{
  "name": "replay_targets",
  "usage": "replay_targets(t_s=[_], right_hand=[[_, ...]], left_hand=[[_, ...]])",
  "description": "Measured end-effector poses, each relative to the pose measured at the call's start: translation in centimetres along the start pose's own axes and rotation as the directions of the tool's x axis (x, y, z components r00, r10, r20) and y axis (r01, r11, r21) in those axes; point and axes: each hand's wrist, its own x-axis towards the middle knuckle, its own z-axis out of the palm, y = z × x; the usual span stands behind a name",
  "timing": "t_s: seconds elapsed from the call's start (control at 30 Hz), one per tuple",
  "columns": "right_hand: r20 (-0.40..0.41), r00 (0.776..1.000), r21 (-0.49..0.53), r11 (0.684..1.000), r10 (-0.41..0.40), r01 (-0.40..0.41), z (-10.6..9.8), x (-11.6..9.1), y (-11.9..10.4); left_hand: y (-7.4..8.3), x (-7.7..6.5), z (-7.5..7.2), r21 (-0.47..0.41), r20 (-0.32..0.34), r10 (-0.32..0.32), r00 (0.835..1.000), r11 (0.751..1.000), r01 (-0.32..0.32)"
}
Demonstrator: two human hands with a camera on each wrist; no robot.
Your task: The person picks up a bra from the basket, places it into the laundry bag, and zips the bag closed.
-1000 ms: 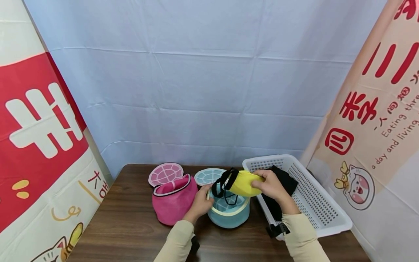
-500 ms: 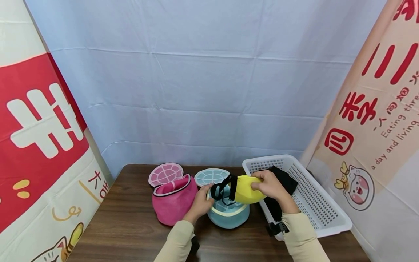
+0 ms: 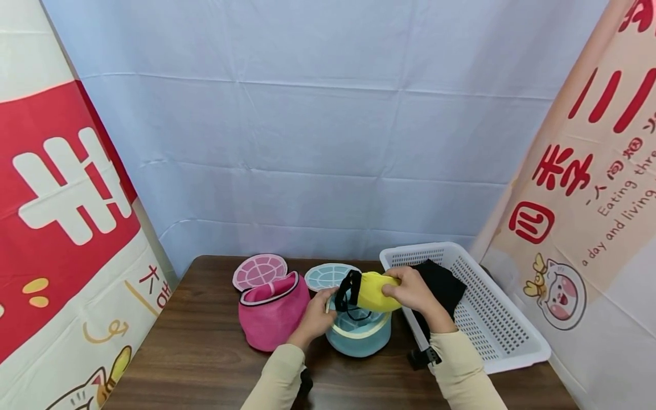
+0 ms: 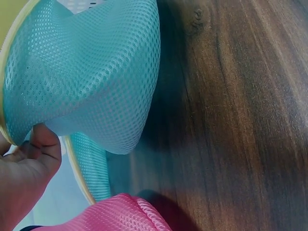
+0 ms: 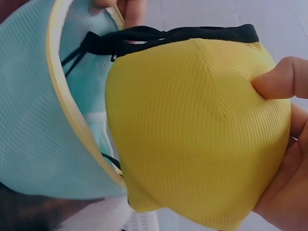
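My right hand (image 3: 410,290) grips a yellow ribbed bra (image 5: 192,130) with black trim and straps by its cup. The bra (image 3: 376,291) hangs over the mouth of a round teal mesh laundry bag (image 3: 359,344), with its black straps (image 3: 348,293) at the opening. In the left wrist view, my left hand (image 4: 29,178) pinches the pale yellow zipper rim of the teal mesh bag (image 4: 82,82). The bag's round lid (image 3: 330,275) lies folded back behind it. The right wrist view shows one black strap running inside the rim.
A pink mesh laundry bag (image 3: 271,319) stands open to the left, its lid (image 3: 260,271) folded back. On the right, a white perforated basket (image 3: 497,324) holds black cloth (image 3: 441,285). Everything sits on a dark wooden table (image 3: 200,341), with a pale blue curtain (image 3: 307,142) behind.
My right hand has moved slightly left, carrying the yellow bra further over the teal bag's mouth. The left hand stays at the rim.
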Motion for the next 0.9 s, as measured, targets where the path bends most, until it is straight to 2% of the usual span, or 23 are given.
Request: replay_targets(t_s=[0.27, 0.63, 0.77, 0.9], right_hand=[[-0.015, 1.000, 0.009, 1.000, -0.019, 0.019, 1.5, -0.1, 0.3], [-0.041, 0.998, 0.067, 0.997, 0.045, -0.042, 3.7, -0.5, 0.8], [-0.095, 0.995, 0.080, 0.996, 0.035, -0.027, 4.3, -0.4, 0.6], [-0.097, 0.995, 0.092, 0.996, 0.012, -0.003, 4.4, -0.3, -0.1]], left_hand=[[-0.2, 0.2, 0.3, 0.037, -0.015, 0.017, 1.000, 0.999, -0.017], [-0.1, 0.0, 0.5, 0.005, -0.008, 0.004, 1.000, 1.000, -0.004], [-0.1, 0.1, 0.5, -0.004, -0.008, 0.008, 1.000, 1.000, -0.008], [0.0, 0.0, 0.3, 0.006, -0.013, 0.010, 1.000, 1.000, -0.010]])
